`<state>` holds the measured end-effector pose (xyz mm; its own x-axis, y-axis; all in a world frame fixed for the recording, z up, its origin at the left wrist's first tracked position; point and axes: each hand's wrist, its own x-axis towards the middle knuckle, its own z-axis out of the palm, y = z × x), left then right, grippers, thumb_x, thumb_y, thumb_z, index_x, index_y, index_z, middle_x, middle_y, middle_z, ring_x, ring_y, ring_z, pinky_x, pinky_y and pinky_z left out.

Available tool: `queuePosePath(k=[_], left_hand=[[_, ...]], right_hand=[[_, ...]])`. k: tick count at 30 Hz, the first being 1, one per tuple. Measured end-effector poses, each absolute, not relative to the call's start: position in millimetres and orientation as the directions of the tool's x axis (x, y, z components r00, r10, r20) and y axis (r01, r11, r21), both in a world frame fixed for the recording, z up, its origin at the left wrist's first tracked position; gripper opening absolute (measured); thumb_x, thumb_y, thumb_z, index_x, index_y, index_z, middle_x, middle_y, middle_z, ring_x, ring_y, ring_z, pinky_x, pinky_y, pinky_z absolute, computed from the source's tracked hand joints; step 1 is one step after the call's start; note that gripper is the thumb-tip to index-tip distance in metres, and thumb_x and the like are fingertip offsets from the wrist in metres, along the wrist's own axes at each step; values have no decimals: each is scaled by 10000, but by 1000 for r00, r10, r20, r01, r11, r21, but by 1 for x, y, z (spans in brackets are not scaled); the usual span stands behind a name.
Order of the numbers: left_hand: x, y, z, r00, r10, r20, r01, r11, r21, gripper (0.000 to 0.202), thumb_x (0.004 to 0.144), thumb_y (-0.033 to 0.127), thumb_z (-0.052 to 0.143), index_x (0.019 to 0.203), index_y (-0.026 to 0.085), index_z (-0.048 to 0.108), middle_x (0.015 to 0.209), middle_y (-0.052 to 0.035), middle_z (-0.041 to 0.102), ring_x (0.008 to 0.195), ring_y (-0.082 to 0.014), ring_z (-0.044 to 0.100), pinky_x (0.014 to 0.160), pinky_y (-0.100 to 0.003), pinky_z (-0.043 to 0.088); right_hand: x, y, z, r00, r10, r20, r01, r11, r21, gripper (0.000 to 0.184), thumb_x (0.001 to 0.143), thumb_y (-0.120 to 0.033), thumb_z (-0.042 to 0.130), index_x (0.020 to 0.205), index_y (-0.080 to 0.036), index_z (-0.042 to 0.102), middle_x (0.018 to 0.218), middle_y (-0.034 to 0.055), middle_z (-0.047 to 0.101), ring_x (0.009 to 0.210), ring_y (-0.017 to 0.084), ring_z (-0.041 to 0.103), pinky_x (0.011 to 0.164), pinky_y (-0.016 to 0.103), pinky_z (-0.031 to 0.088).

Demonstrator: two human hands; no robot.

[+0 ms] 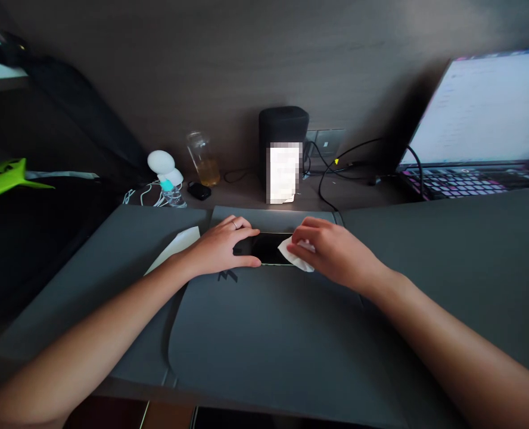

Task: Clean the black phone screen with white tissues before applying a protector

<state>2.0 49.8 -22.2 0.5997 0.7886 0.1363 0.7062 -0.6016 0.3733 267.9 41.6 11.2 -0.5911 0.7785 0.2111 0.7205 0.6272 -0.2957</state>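
Observation:
A dark smartphone (271, 249) lies flat and lengthwise across the grey mat (268, 322). My left hand (222, 245), with a ring on one finger, grips its left end, thumb at the near edge and fingers at the far edge. In my right hand (324, 247) is a bunched white tissue (296, 255), pinched in the fingers and pressed against the right part of the phone's screen. That end of the phone is hidden by the tissue and hand. Beside my left wrist, a white sheet of paper (175, 247) rests on the mat.
Behind the mat stand a black speaker (284, 125), a glass bottle (204, 161) of amber liquid and a white rounded device (161, 162). A small black object (199, 190) lies near the bottle. Black cables (322, 179) run toward an open laptop (474, 119) at right.

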Motion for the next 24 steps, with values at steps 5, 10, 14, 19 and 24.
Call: queuePosePath(k=[5,10,14,19,24], left_hand=[[2,50,-22,599,788,140,707,-603,369,585,841,617,625,1315,279,563,1198,-48,564,1160,-259,503,1019,-385,418],[2,50,-22,597,791,133,709,-598,373,596,837,611,634,1317,264,567,1200,-50,564,1159,-260,504,1016,-384,420],[3,50,-21,603,786,133,707,-604,367,586,844,600,634,1321,269,562,1201,-51,566,1166,-261,501,1015,-389,420],[2,50,-22,594,793,131,712,-595,373,590,843,606,634,1323,270,564,1214,-57,568,1164,-261,503,1013,-388,419],[2,50,-23,604,786,134,706,-605,367,589,837,600,643,1323,279,562,1208,-53,568,1166,-267,500,1016,-402,414]], right_hand=[[269,45,9,-717,692,79,643,701,-309,178,919,-129,505,804,-190,627,904,54,598,836,169,564,759,292,434],[265,43,9,-656,752,69,711,646,-280,180,826,-41,535,862,-180,644,918,67,609,861,197,559,767,309,437],[266,44,8,-688,724,59,671,665,-328,183,845,-81,546,932,-193,662,940,64,606,886,195,579,761,291,441],[271,47,11,-646,763,23,719,618,-318,102,837,-110,577,863,-182,644,905,59,602,794,176,580,718,283,433],[268,49,7,-729,682,57,618,691,-375,123,879,-124,542,881,-197,640,900,53,583,848,178,571,747,280,433]])
